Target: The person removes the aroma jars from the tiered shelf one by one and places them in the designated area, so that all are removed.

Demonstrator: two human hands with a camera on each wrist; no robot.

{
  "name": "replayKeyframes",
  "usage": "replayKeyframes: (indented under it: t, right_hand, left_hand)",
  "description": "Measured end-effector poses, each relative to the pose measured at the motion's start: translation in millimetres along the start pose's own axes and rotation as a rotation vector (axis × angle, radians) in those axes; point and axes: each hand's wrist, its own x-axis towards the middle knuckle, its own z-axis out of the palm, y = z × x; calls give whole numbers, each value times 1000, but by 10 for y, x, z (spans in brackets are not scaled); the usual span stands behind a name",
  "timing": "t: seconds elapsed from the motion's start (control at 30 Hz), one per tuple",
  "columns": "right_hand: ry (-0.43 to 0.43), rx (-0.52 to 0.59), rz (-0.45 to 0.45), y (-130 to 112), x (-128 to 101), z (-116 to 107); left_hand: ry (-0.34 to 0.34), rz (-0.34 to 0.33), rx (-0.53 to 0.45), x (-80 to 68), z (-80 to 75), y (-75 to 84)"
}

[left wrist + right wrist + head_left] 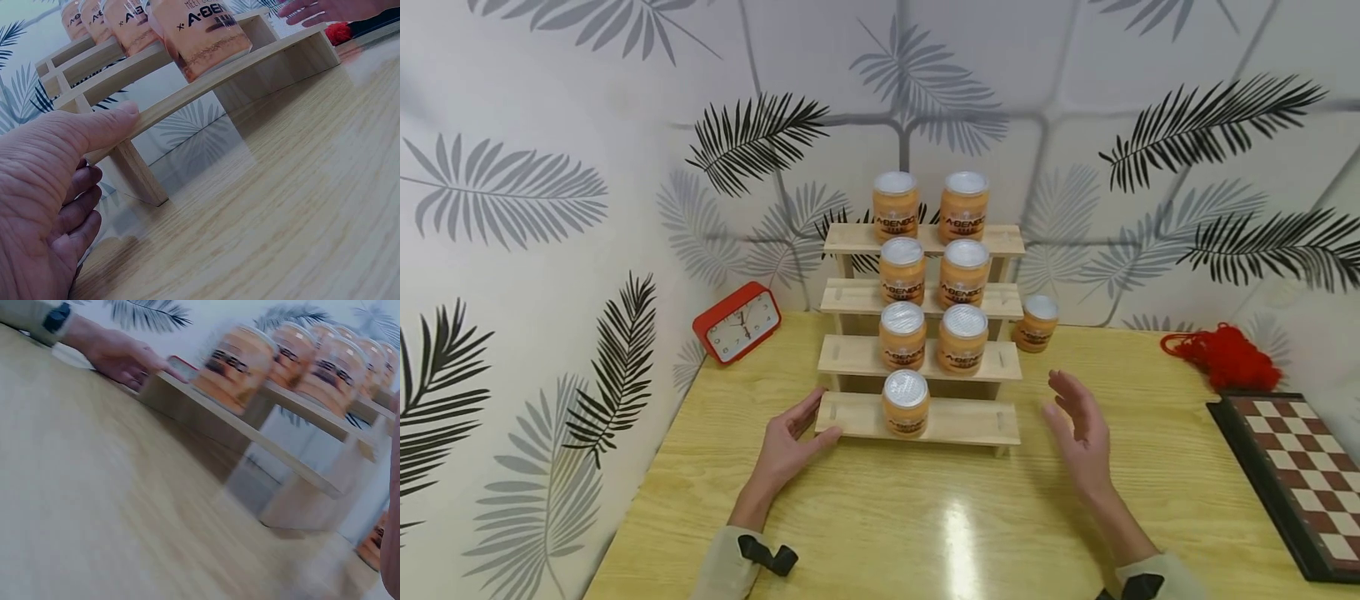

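A red square alarm clock (pixel 737 322) leans against the wall on the pale wooden desk (pixel 925 525), left of a four-tiered stepped wooden rack (pixel 955 421). A red tassel bundle (pixel 1223 354) and a brown-and-cream chessboard (pixel 1296 479) lie far right. One orange jar with a silver lid (pixel 1037 322) stands on the desk beside the rack's right end, well beyond the right hand (pixel 1078 433).

The rack's long axis runs left to right, its steps rising toward the wall. Each of the upper three steps bears two upright orange jars; the lowest bears a single orange silver-lidded jar (pixel 905 402), left of centre.

The left hand (pixel 790 442) lies with fingers straight, thumb touching the lowest step's left end. The right hand hovers spread, clear of the rack's right end.

Only the left wrist view shows the thumb (pixel 106 122) pressed against the board edge; the right wrist view is blurred.
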Motion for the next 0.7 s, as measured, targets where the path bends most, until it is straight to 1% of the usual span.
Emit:
replayKeyframes:
  t: [0.07, 0.13, 0.2, 0.23, 0.33, 0.47, 0.7]
  right_hand:
    - [-5, 38, -93, -21, -66, 81]
    - [-25, 52, -158, -44, -124, 164]
    - [-56, 54, -201, -67, -166, 241]
    - [-71, 55, -203, -83, -187, 275]
    - [-109, 53, -183, -121, -227, 359]
    - [-157, 63, -144, -158, -223, 447]
    - [-241, 11, 4, -205, -208, 550]
  left_hand:
    - [2, -3, 0, -5, 2, -1]
    - [5, -4, -2, -7, 4, 0]
    - [3, -7, -6, -11, 5, 3]
    - [1, -8, -8, -14, 6, 2]
    - [-1, -11, -12, -21, 9, 8]
    - [1, -12, -11, -10, 11, 10]
    - [-1, -13, -19, -3, 1, -4]
